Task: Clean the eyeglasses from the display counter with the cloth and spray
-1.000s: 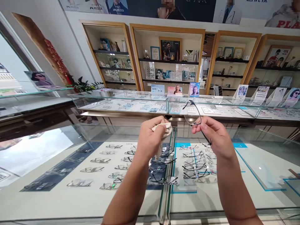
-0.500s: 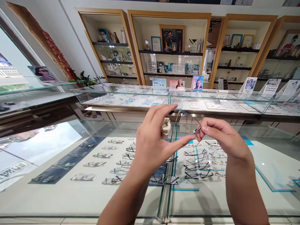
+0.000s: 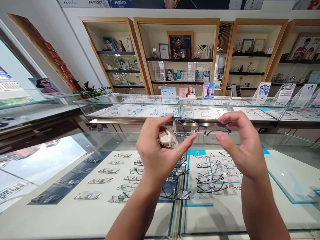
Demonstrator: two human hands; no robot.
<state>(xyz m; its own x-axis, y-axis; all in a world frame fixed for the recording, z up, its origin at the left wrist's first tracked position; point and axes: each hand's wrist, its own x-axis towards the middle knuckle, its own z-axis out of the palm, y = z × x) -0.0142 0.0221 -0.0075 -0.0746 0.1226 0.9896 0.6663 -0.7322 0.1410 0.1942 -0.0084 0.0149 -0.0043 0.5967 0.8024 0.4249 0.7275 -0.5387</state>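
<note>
A pair of dark-rimmed eyeglasses (image 3: 202, 126) is up in the air over the glass counter, its lenses turned to face me. My left hand (image 3: 160, 146) grips the left lens, with the index finger at the upper outer corner and the thumb near the lower rim. A crumpled pale cloth (image 3: 168, 138) is tucked in the same palm. Around the right lens, my right hand (image 3: 243, 146) has its thumb and fingers spread apart. Its thumb tip is close to the lower rim; whether it touches, I cannot tell.
Below lies a glass display counter (image 3: 100, 218) with rows of eyeglasses (image 3: 211, 188) inside. A second glass showcase (image 3: 140, 100) crosses behind it, with small signs (image 3: 208, 90) on top. Wooden-framed shelves (image 3: 178, 20) line the back wall. A green plant (image 3: 91, 90) stands at left.
The eyeglasses have turned from edge-on to facing me and shifted left. My left hand has taken hold of them, and my right fingers have opened from their pinch.
</note>
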